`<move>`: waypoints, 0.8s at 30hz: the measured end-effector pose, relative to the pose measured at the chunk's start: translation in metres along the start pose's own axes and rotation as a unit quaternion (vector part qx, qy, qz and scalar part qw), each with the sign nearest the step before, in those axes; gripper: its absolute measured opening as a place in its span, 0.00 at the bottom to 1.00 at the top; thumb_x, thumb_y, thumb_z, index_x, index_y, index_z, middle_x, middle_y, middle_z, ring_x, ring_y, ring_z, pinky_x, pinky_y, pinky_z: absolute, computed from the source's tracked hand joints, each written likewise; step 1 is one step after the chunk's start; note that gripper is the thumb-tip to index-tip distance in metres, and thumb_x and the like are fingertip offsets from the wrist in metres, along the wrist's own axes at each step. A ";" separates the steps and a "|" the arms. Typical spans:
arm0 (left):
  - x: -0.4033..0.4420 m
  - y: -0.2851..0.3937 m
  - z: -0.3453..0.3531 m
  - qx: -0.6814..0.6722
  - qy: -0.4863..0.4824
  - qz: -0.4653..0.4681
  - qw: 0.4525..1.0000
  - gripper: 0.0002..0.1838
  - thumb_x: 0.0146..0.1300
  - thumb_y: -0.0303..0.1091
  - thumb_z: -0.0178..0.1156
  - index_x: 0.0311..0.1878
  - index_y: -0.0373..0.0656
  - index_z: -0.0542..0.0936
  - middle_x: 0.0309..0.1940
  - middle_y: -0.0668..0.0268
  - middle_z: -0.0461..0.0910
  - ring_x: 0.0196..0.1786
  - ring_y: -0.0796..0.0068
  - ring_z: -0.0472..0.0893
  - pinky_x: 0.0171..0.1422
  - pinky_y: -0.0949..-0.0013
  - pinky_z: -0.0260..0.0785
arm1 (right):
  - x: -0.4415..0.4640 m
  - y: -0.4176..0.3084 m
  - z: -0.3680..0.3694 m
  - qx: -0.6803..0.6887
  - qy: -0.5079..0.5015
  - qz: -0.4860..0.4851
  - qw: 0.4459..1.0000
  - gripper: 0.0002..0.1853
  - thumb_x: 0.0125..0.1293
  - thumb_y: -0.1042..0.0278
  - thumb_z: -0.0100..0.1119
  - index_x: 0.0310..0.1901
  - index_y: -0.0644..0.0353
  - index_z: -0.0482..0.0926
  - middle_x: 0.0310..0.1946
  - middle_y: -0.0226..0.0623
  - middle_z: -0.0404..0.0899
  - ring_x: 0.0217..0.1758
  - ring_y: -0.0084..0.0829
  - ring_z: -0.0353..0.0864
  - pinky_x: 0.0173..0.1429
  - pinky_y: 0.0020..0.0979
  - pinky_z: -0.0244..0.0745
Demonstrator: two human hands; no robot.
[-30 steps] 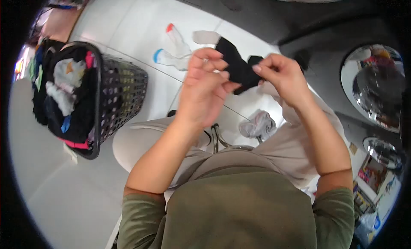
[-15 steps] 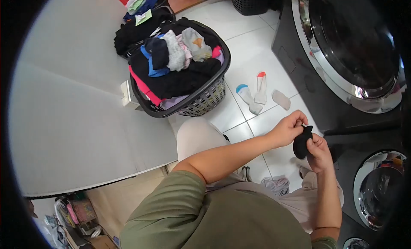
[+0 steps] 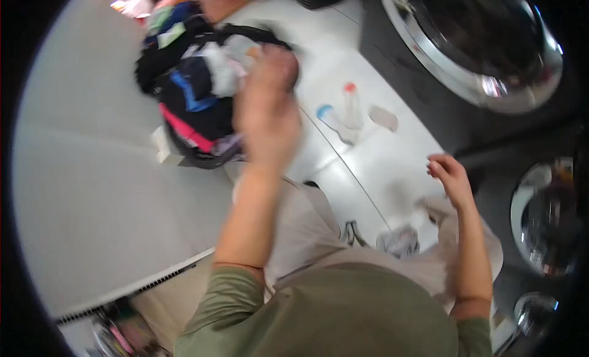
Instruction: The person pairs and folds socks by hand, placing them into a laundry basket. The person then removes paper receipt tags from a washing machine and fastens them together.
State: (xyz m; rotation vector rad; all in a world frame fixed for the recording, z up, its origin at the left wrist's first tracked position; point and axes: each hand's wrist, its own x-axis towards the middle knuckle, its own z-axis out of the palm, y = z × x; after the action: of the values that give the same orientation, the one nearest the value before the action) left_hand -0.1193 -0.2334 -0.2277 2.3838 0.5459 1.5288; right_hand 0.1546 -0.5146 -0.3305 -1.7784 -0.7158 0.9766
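My left hand (image 3: 270, 108) is smeared by motion above the front right side of the laundry basket (image 3: 215, 159); its fingers are too blurred to read, and whether it holds anything is hidden. My right hand (image 3: 453, 176) hovers over the floor beside the dark machine, fingers loosely bent and apart, with nothing in it. Clothes fill the basket: black garments, a blue piece (image 3: 187, 93), a pink one (image 3: 184, 127) and a light grey one (image 3: 222, 72). The small black folded cloth, perhaps a sock, is not visible now.
On the white tiles lie a blue-topped sock (image 3: 337, 124), a red-topped sock (image 3: 351, 108) and a beige cloth piece (image 3: 384, 118). Front-loading machines (image 3: 417, 81) line the right. A pale grey panel (image 3: 104, 173) stands at left. Grey fabric (image 3: 399, 241) lies near my feet.
My left hand has swung left and up from beside my right hand to the basket. The black cloth has left my right hand, whose fingers have loosened. The camera view has shifted.
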 end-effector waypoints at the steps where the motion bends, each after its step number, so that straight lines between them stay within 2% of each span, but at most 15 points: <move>1: 0.010 -0.016 -0.014 0.082 0.019 0.020 0.996 0.31 0.51 0.13 0.54 0.61 0.40 0.75 0.63 0.54 0.73 0.69 0.56 0.69 0.71 0.59 0.60 | 0.003 0.028 -0.012 -0.062 -0.027 0.051 0.996 0.13 0.68 0.66 0.59 0.48 0.65 0.79 0.35 0.34 0.80 0.41 0.24 0.81 0.46 0.26 0.75; 2: 0.014 -0.032 -0.022 0.157 -0.024 0.028 0.987 0.26 0.56 0.20 0.59 0.61 0.45 0.76 0.64 0.57 0.72 0.70 0.55 0.67 0.73 0.57 0.57 | 0.005 0.069 -0.021 -0.177 -0.048 0.081 0.980 0.15 0.64 0.63 0.62 0.47 0.65 0.79 0.35 0.39 0.82 0.40 0.27 0.82 0.43 0.29 0.76; 3: 0.005 -0.061 -0.029 0.320 -0.155 0.016 0.934 0.22 0.63 0.36 0.61 0.61 0.51 0.76 0.68 0.66 0.68 0.72 0.53 0.63 0.73 0.40 0.50 | 0.003 0.120 -0.032 -0.301 -0.081 0.066 0.948 0.21 0.59 0.58 0.68 0.49 0.64 0.79 0.39 0.44 0.84 0.42 0.34 0.84 0.44 0.37 0.77; 5: -0.018 -0.081 -0.034 0.497 -0.401 -0.076 0.766 0.23 0.64 0.51 0.58 0.62 0.57 0.77 0.72 0.77 0.62 0.75 0.51 0.57 0.69 0.24 0.40 | -0.010 0.211 -0.033 -0.515 -0.218 0.179 0.810 0.27 0.51 0.55 0.74 0.50 0.62 0.80 0.44 0.45 0.84 0.46 0.41 0.83 0.49 0.44 0.77; 7: -0.030 -0.114 -0.045 0.473 -0.362 -0.036 0.802 0.24 0.64 0.55 0.57 0.62 0.61 0.77 0.74 0.81 0.58 0.77 0.53 0.54 0.65 0.17 0.33 | -0.045 0.236 -0.005 -0.541 -0.225 0.306 0.750 0.29 0.44 0.60 0.78 0.49 0.60 0.81 0.45 0.44 0.83 0.49 0.44 0.83 0.53 0.48 0.77; 8: -0.029 -0.112 -0.046 0.443 -0.357 -0.047 0.821 0.23 0.65 0.56 0.57 0.62 0.64 0.77 0.74 0.80 0.58 0.77 0.54 0.53 0.66 0.19 0.30 | -0.063 0.249 0.018 -0.518 -0.144 0.331 0.775 0.28 0.43 0.61 0.78 0.49 0.58 0.81 0.46 0.45 0.83 0.51 0.44 0.82 0.54 0.49 0.76; 13: -0.013 -0.084 -0.049 0.370 -0.222 -0.024 0.902 0.18 0.69 0.52 0.55 0.59 0.66 0.79 0.72 0.70 0.63 0.75 0.54 0.58 0.69 0.24 0.32 | -0.061 0.321 0.058 -0.409 -0.248 0.239 0.845 0.25 0.50 0.60 0.72 0.51 0.56 0.79 0.49 0.45 0.81 0.54 0.47 0.80 0.57 0.45 0.75; 14: -0.002 -0.067 -0.044 0.356 -0.178 0.033 0.917 0.16 0.70 0.45 0.56 0.58 0.57 0.81 0.66 0.64 0.71 0.70 0.54 0.66 0.73 0.37 0.46 | -0.055 0.326 0.065 -0.401 -0.255 0.207 0.855 0.24 0.52 0.59 0.70 0.52 0.58 0.79 0.50 0.45 0.81 0.54 0.47 0.80 0.56 0.44 0.76; 15: 0.004 -0.056 -0.037 0.251 -0.123 0.067 0.958 0.14 0.71 0.37 0.56 0.55 0.46 0.82 0.58 0.59 0.77 0.63 0.59 0.73 0.69 0.55 0.60 | -0.044 0.323 0.061 -0.232 -0.082 0.173 0.954 0.16 0.57 0.58 0.67 0.43 0.57 0.81 0.32 0.39 0.82 0.39 0.32 0.80 0.44 0.32 0.76; 16: 0.000 -0.044 -0.023 0.140 -0.080 0.025 0.987 0.13 0.70 0.34 0.55 0.53 0.42 0.82 0.57 0.58 0.78 0.61 0.62 0.74 0.67 0.61 0.63 | -0.019 0.274 0.050 -0.083 -0.033 0.279 0.956 0.15 0.62 0.58 0.63 0.46 0.56 0.78 0.32 0.35 0.81 0.34 0.28 0.77 0.43 0.33 0.76; 17: -0.003 -0.028 -0.004 0.028 -0.034 -0.017 0.999 0.12 0.70 0.31 0.55 0.51 0.39 0.82 0.55 0.57 0.78 0.59 0.66 0.75 0.64 0.67 0.66 | -0.003 0.223 0.035 0.064 -0.014 0.272 0.960 0.18 0.65 0.58 0.61 0.52 0.57 0.75 0.37 0.31 0.81 0.32 0.26 0.78 0.40 0.33 0.77; 19: -0.005 0.016 0.039 -0.063 -0.153 -0.122 0.979 0.12 0.68 0.30 0.57 0.52 0.38 0.81 0.54 0.58 0.78 0.57 0.70 0.76 0.63 0.66 0.67 | 0.012 0.128 0.006 0.167 -0.060 0.193 0.965 0.17 0.66 0.62 0.61 0.53 0.60 0.74 0.40 0.30 0.80 0.36 0.22 0.80 0.36 0.28 0.76; 20: -0.010 0.039 0.061 -0.121 -0.258 -0.234 0.930 0.21 0.64 0.33 0.62 0.59 0.37 0.74 0.59 0.58 0.75 0.62 0.68 0.73 0.67 0.64 0.64 | 0.013 0.094 -0.001 0.237 -0.066 0.150 0.958 0.17 0.66 0.65 0.61 0.53 0.59 0.74 0.40 0.28 0.80 0.36 0.21 0.80 0.36 0.26 0.76; 22: -0.030 0.064 0.108 -0.212 -0.401 -0.156 0.877 0.56 0.44 0.47 0.78 0.72 0.38 0.56 0.72 0.50 0.56 0.75 0.57 0.55 0.76 0.58 0.50 | 0.005 0.024 -0.005 0.307 -0.072 0.067 0.947 0.14 0.66 0.69 0.61 0.52 0.59 0.75 0.39 0.26 0.80 0.35 0.19 0.79 0.37 0.24 0.75; 24: -0.058 0.091 0.149 -0.220 -0.414 -0.056 0.881 0.60 0.37 0.47 0.80 0.71 0.34 0.56 0.67 0.44 0.61 0.71 0.49 0.61 0.74 0.58 0.55 | -0.018 -0.043 0.001 0.308 -0.072 -0.010 0.949 0.11 0.65 0.71 0.61 0.49 0.60 0.77 0.38 0.25 0.80 0.34 0.18 0.77 0.38 0.21 0.73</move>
State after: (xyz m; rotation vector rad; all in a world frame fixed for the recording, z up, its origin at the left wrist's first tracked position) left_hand 0.0100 -0.3432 -0.2996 2.2792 0.1072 0.3999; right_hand 0.1426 -0.5128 -0.2857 -1.1599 -0.4455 1.1699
